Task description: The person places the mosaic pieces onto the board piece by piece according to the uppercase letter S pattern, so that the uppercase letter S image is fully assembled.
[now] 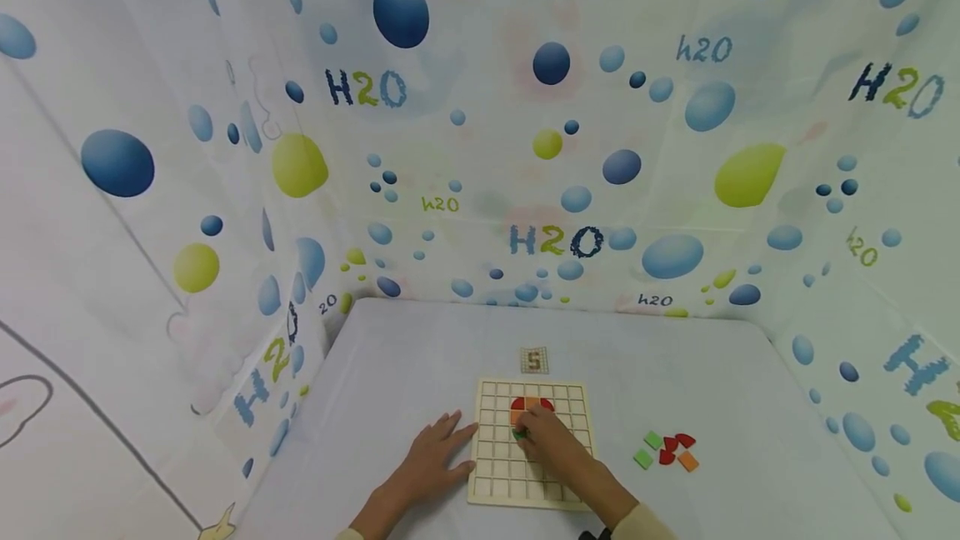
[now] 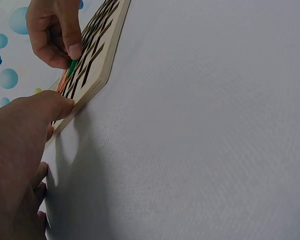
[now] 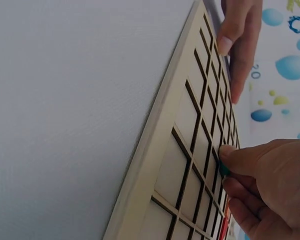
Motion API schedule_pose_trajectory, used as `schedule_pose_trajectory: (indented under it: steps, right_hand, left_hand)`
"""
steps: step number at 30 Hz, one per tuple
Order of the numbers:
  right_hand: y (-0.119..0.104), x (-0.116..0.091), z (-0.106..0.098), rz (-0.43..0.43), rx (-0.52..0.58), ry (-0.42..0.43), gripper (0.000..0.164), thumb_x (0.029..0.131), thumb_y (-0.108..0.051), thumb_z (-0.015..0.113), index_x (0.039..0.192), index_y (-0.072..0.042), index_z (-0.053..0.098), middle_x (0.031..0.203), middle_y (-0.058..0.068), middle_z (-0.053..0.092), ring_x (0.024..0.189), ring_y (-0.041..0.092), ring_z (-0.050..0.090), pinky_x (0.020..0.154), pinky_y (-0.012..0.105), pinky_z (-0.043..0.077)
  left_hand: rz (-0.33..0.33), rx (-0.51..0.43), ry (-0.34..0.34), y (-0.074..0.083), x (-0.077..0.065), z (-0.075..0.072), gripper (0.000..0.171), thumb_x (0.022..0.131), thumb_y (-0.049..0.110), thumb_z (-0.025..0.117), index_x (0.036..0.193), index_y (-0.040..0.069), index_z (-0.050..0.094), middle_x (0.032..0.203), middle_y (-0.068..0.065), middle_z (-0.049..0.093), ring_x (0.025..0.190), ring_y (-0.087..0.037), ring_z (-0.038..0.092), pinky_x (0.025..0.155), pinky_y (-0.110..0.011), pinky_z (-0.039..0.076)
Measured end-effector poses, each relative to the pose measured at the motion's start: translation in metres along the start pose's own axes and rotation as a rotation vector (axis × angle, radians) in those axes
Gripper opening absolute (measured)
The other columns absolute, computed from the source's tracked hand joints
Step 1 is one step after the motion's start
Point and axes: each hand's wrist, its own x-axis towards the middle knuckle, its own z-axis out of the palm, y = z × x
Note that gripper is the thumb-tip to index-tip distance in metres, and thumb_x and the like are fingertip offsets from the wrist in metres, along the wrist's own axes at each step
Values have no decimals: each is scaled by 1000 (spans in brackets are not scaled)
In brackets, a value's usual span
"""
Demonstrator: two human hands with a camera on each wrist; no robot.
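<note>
Board (image 1: pixel 500 487), red pcs (image 1: pixel 548 404) & orange pcs (image 1: pixel 532 401) in cells (image 1: pixel 501 458), R fingers (image 1: pixel 534 420) pinching green pc (image 1: pixel 518 434), L fingers (image 1: pixel 445 432) spread at edge (image 1: pixel 472 488)

The right hand (image 1: pixel 549 442) pinched a green piece (image 1: pixel 518 434) at the grid board (image 1: pixel 491 488). The left hand (image 1: pixel 433 454) touched the board's left edge. Loose tiles (image 1: pixel 667 457) lay right of it on the desk (image 1: pixel 405 365).

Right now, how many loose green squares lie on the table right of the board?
2: the farther green square beside the red pieces, and the nearer green square, slightly left of it. The right forearm could hide another.
</note>
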Motion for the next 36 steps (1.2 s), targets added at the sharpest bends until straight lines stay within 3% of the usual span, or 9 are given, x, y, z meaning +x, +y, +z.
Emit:
schedule_pose_trajectory:
  steps: [6,19,26,32,36]
  right_hand:
    - [1,2,3,1,-1,-8,13,98,-10,76,107,-11,67,106,-3,60,97,13,60,83,29,58]
    - [7,4,9,92,182,-9,6,101,-14,72,106,-12,69,101,-5,55,86,4,54,74,24,54]
    - [5,5,10,57,144,49,8,99,-14,73,102,-9,67,98,-4,55,83,4,54,71,22,54]
    - [4,5,7,80,122,27,10,100,-14,74,104,-9,67,98,-3,56,83,6,55,70,23,54]
    - [4,5,4,88,123,16,11,98,-11,76,105,-7,68,99,-1,59,86,12,60,73,30,56]
  left_hand:
    - [7,-4,6,-2,0,0,62,101,49,64,157,23,53,167,-18,40,155,-45,34,123,-69,27]
    - [-4,-5,-3,-3,0,3,63,100,49,66,157,25,53,168,-16,40,156,-44,34,124,-68,26]
    - [1,-2,7,-3,2,2,62,100,48,65,156,25,53,167,-17,40,155,-44,35,123,-69,27]
    - [6,8,8,-4,3,3,62,101,49,64,157,25,53,167,-17,41,155,-44,35,123,-69,28]
    - [3,8,9,-3,1,3,62,101,48,65,156,24,53,167,-17,41,154,-44,36,123,-69,29]
